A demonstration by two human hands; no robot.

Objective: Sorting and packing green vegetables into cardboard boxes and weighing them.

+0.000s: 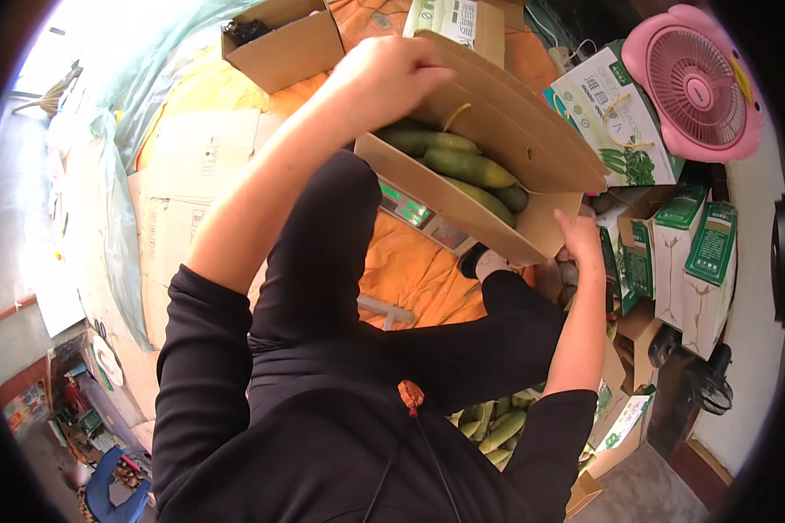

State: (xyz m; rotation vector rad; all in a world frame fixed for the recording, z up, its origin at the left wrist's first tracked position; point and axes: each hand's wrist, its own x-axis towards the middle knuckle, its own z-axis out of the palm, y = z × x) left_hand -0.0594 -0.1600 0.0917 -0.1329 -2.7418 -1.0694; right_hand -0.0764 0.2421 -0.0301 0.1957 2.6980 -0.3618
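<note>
A brown cardboard box (440,185), its lid (519,109) raised, sits in front of my knees. Inside lie several long green radishes (467,166), with a yellow cord loop (456,116) above them on the lid. My left hand (391,77) is closed at the lid's far left corner, fingers curled over the edge. Around the box's near right corner my right hand (579,240) is closed, thumb up against the side wall; its fingertips are partly hidden. Beside the box's near wall shows a scale (407,207) with a lit green display; the box hides the rest of it.
An orange cloth (419,275) covers the floor. An open carton (288,48) stands far left, a pink fan (698,87) far right. Printed white-and-green cartons (711,244) line the right side. More green radishes (497,431) lie by my right leg. Flattened cardboard (179,187) lies left.
</note>
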